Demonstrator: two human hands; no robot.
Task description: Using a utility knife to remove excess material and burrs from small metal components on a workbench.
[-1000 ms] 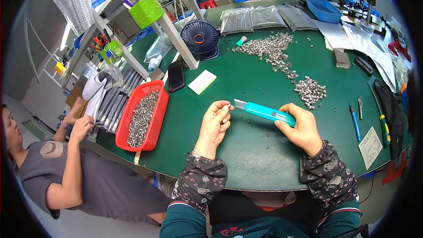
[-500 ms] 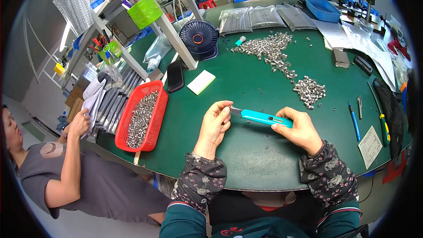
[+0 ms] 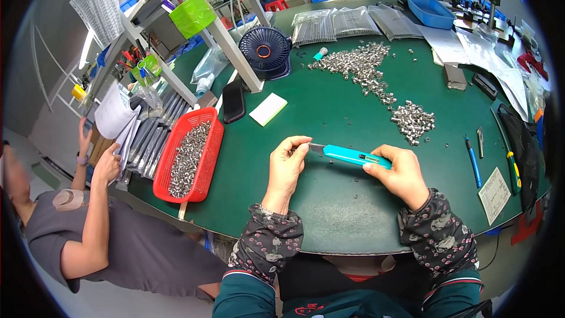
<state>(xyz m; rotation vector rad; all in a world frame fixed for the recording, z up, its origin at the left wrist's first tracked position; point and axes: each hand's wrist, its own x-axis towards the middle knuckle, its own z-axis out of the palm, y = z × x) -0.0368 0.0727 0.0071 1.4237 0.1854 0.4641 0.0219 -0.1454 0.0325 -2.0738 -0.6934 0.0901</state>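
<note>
Reference point: red basket (image 3: 213, 156), on the green tabletop (image 3: 329, 224), filled with small metal pieces (image 3: 187, 165). Right of the basket, the right hand (image 3: 401, 171) is wrapped round the rear part of a turquoise utility knife (image 3: 356, 156), thumb along the near side; the knife is held above the tabletop, its blade (image 3: 316, 148) extended and directed toward the basket side. Between basket and knife handle, the left hand (image 3: 285, 168) is raised with thumb and forefinger drawn together at the blade's tip; cannot tell whether a small piece is pinched there, as the fingers hide it. Hands are apart from each other, spanned by the knife. Both wrists carry dark floral sleeve covers (image 3: 268, 238). Beyond the basket and slightly to its right: a black phone (image 3: 233, 101), then a pale notepad (image 3: 268, 109); farther beyond, a dark blue desk fan (image 3: 265, 52). Well to the right of the basket, two loose heaps of silvery pieces: a smaller heap (image 3: 414, 121) and, farther off, a broad heap (image 3: 356, 65) trailing toward it. Farthest right of the basket lies a blue pen (image 3: 473, 162). Left of the basket, a co-worker in grey (image 3: 147, 241) has one hand at a sheaf of papers (image 3: 115, 115).
</note>
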